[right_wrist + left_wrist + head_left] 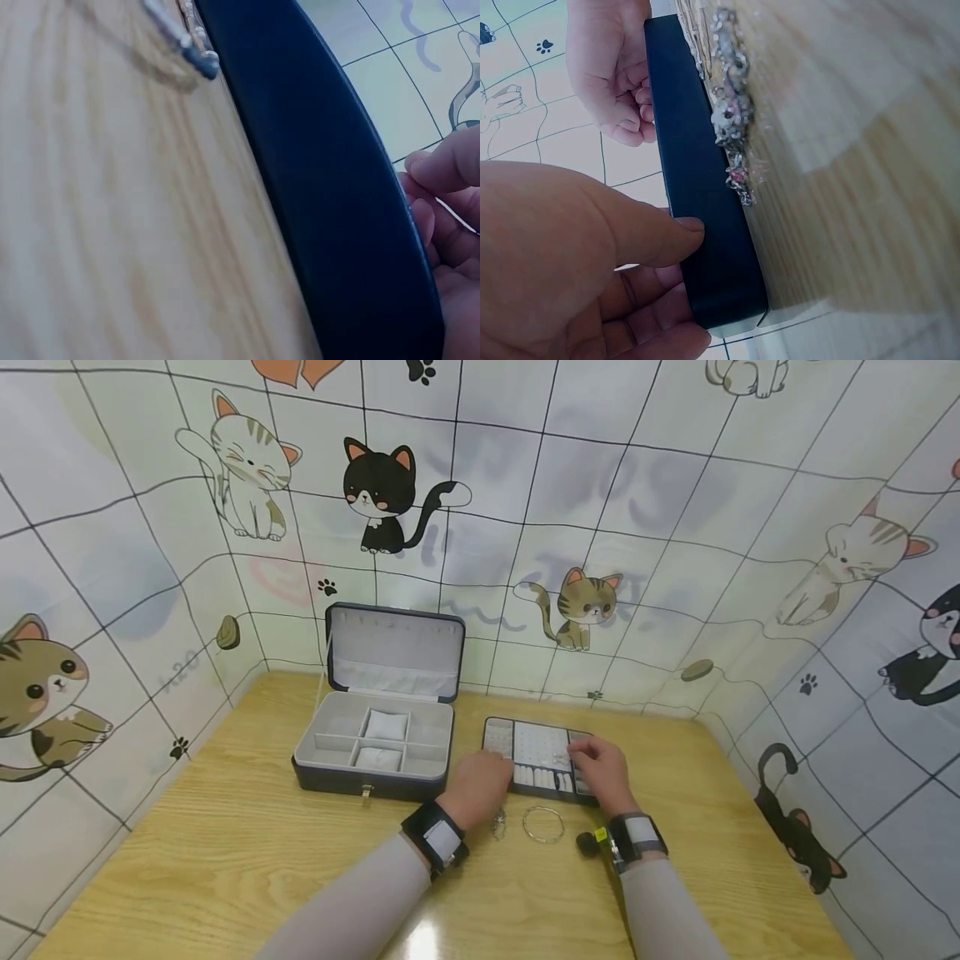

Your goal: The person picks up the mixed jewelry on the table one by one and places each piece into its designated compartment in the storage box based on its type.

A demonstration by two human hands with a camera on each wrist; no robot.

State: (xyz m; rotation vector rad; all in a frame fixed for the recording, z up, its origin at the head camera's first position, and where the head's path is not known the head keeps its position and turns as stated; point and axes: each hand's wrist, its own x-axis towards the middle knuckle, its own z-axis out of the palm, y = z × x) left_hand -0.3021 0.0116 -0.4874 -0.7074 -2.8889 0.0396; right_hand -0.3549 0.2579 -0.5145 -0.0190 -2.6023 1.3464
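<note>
A shallow dark-blue jewelry tray (540, 742) lies on the table, with a white pad in its middle and ring rolls along the front. My left hand (476, 787) grips its front left corner; in the left wrist view the thumb (679, 234) presses the front wall, fingers bent around the end. Over the pad's right side, my right hand (606, 777) has thumb and forefinger together, pinching at a small earring mostly hidden by the fingertips. Small silvery earrings (561, 759) sit beside them on the pad. The right wrist view shows these curled fingers (424, 221) behind the tray's wall.
An open jewelry box (405, 787) stands left of the tray, its lid (397, 652) raised, with two small cushions in its compartments. A charm bracelet (498, 824) and a thin bangle (543, 842) lie before the tray. Cat-print cloth (495, 552) surrounds the table.
</note>
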